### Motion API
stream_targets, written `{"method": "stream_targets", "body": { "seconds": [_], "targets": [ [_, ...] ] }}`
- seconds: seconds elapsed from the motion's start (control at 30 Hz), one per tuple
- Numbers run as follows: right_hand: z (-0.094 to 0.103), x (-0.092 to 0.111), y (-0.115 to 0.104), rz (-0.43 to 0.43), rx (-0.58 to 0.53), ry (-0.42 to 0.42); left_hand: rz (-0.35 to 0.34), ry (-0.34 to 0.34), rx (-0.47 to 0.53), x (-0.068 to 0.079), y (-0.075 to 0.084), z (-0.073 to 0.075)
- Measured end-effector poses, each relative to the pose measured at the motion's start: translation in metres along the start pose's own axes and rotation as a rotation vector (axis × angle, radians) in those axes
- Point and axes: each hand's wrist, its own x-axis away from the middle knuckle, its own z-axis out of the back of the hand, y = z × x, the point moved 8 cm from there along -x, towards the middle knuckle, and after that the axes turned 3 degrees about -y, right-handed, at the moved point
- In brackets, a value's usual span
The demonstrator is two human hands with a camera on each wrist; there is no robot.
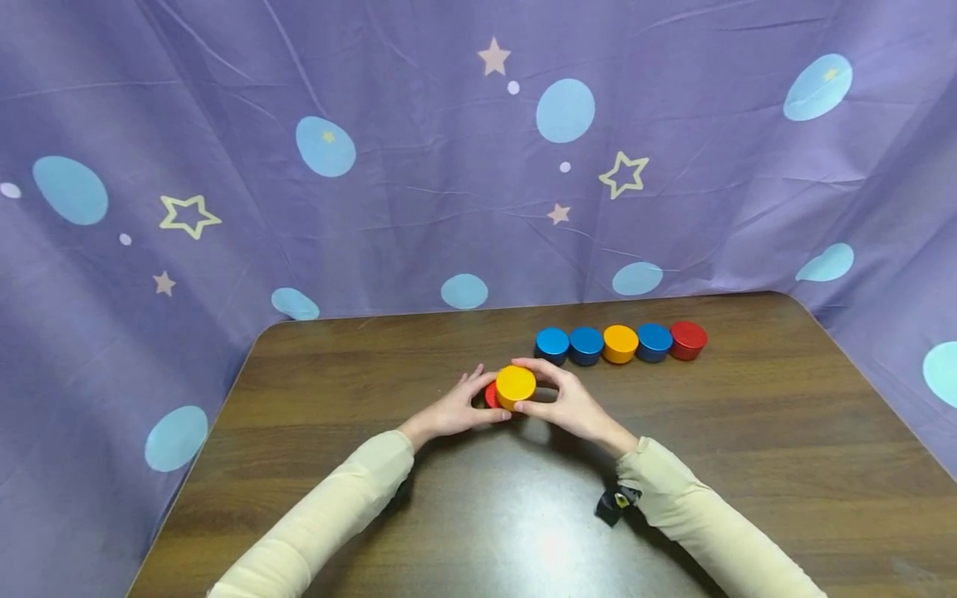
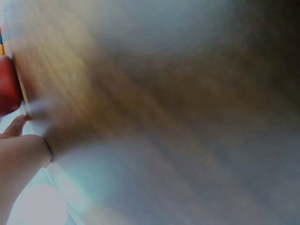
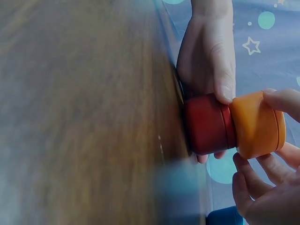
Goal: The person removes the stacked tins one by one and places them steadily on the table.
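In the middle of the table, a yellow round tin [image 1: 516, 384] sits over a red round tin [image 1: 491, 396], covering most of it in the head view. My right hand [image 1: 568, 407] grips the yellow tin between thumb and fingers. Around the red tin, low at the tabletop, my left hand [image 1: 454, 410] holds on with its thumb along the near side. Seen from the right wrist, the yellow tin [image 3: 258, 125] meets the red tin's lid [image 3: 226, 126] end to end, slightly tilted and offset. In the left wrist view only an edge of a red tin [image 2: 8, 86] shows.
Behind my right hand stands a row of tins: two blue ones [image 1: 552, 342] at its left, then a yellow one [image 1: 620, 344], another blue one [image 1: 654, 342] and a red one [image 1: 688, 340]. A purple curtain [image 1: 419, 224] hangs behind the brown wooden table [image 1: 336, 374].
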Motion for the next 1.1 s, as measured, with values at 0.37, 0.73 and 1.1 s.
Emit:
{"method": "stream_targets", "body": {
  "seconds": [0.37, 0.73, 1.1],
  "targets": [
    [0.021, 0.013, 0.021, 0.016, 0.062, 0.021, -0.001, -0.015, 0.011, 0.001, 0.002, 0.001],
    [0.041, 0.028, 0.023, 0.006, 0.123, 0.023, -0.025, -0.008, 0.011, 0.0, 0.004, 0.002],
    [0.058, 0.041, 0.021, 0.023, 0.184, 0.047, -0.046, 0.005, -0.007, 0.0, 0.003, 0.001]
  ]
}}
